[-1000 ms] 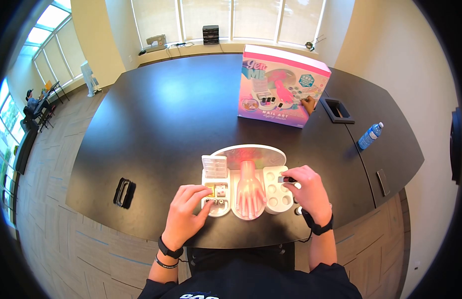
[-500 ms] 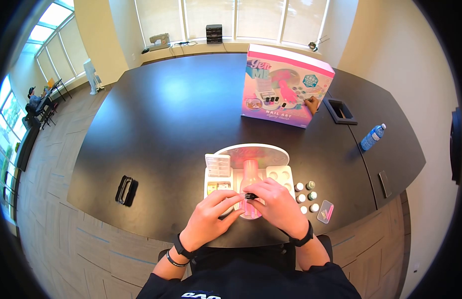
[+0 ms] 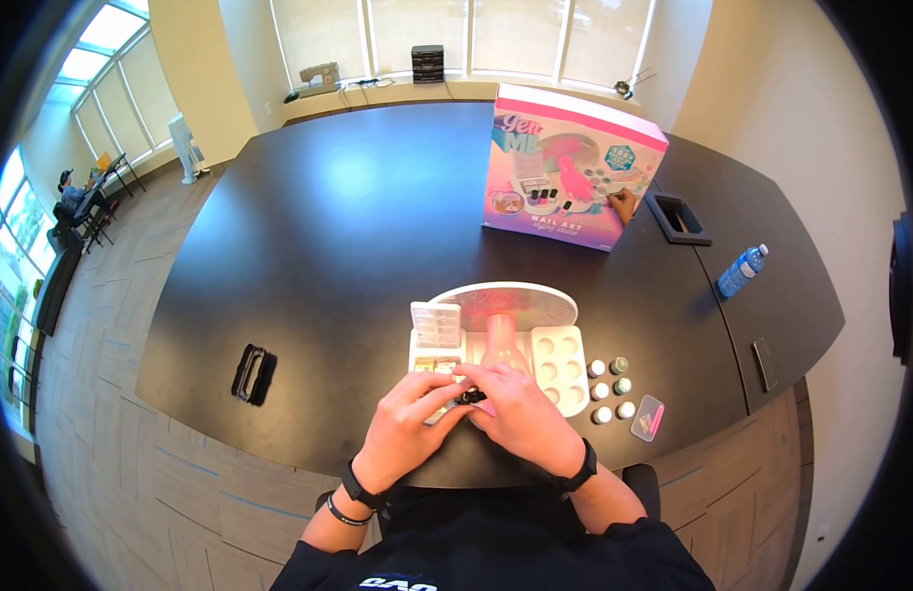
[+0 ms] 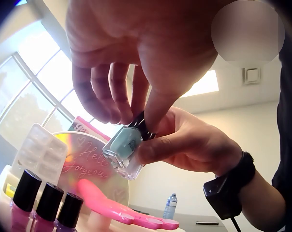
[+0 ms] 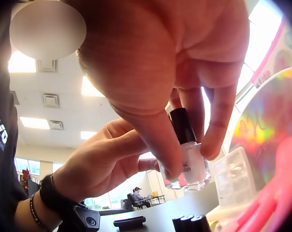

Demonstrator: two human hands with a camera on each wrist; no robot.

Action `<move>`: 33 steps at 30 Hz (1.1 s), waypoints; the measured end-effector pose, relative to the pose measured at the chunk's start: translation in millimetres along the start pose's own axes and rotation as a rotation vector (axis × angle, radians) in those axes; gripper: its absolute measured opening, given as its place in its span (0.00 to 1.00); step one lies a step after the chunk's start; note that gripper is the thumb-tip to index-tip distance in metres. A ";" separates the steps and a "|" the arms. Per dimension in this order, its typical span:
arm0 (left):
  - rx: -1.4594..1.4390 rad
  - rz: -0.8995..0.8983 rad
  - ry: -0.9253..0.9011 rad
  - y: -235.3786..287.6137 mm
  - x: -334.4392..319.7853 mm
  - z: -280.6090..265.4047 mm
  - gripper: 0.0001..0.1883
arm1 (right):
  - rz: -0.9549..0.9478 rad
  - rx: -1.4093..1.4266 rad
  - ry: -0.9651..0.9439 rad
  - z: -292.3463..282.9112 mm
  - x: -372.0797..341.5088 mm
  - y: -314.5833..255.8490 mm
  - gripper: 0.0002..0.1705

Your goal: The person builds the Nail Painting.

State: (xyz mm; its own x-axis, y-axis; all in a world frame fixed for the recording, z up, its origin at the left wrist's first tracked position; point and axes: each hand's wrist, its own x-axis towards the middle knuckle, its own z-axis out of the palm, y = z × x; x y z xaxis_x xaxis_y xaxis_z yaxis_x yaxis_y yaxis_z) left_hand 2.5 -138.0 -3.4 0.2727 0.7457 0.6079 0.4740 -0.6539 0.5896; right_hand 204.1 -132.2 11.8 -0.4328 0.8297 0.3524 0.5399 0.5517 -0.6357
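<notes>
In front of my chest both hands meet at a small nail polish bottle, pale blue in glass with a black cap. My right hand pinches the bottle's body between thumb and finger. My left hand has its thumb and fingertips at the cap. In the head view the fingers hide most of the bottle. Underneath is a white nail station with a pink model hand, partly covered by my hands. The station's round-welled palette lies to the right. Several capped polish bottles stand in its left side.
Several small pots and a small clear case sit right of the station. Farther off are a nail art box and water bottle. A black handle-like object lies left. The station's back carries a rounded mirror.
My right hand has brought the bottle left from the palette to over the model hand, then slightly farther left. My left hand has left the station's left compartment and joined it at the bottle.
</notes>
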 end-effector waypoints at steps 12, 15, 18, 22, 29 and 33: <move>0.048 -0.128 0.015 -17.1 -14.9 -22.2 0.16 | 0.000 0.013 -0.027 9.6 3.3 6.7 0.14; 0.038 -0.175 -0.013 -21.0 -18.5 -26.8 0.16 | -0.010 -0.025 -0.022 11.6 3.8 3.9 0.13; -0.001 -0.237 -0.072 -24.1 -21.2 -29.5 0.13 | -0.048 -0.046 -0.026 15.6 2.7 6.8 0.12; 0.027 -0.207 -0.145 -32.2 -25.6 -29.1 0.13 | -0.018 0.017 -0.077 19.0 -0.3 6.8 0.09; 0.047 -0.188 -0.187 -39.3 -29.5 -26.9 0.13 | 0.015 0.021 -0.141 21.3 -3.5 2.8 0.12; 0.060 -0.181 -0.182 -42.2 -31.2 -25.2 0.13 | 0.013 0.024 -0.165 26.8 -3.7 4.2 0.14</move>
State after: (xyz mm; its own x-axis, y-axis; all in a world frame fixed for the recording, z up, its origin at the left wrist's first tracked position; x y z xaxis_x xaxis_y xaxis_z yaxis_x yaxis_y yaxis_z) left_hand -47.1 -136.9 -33.8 0.3224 0.8639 0.3870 0.5763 -0.5035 0.6437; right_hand 188.6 -135.2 -10.6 -0.5402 0.8102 0.2276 0.5294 0.5375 -0.6564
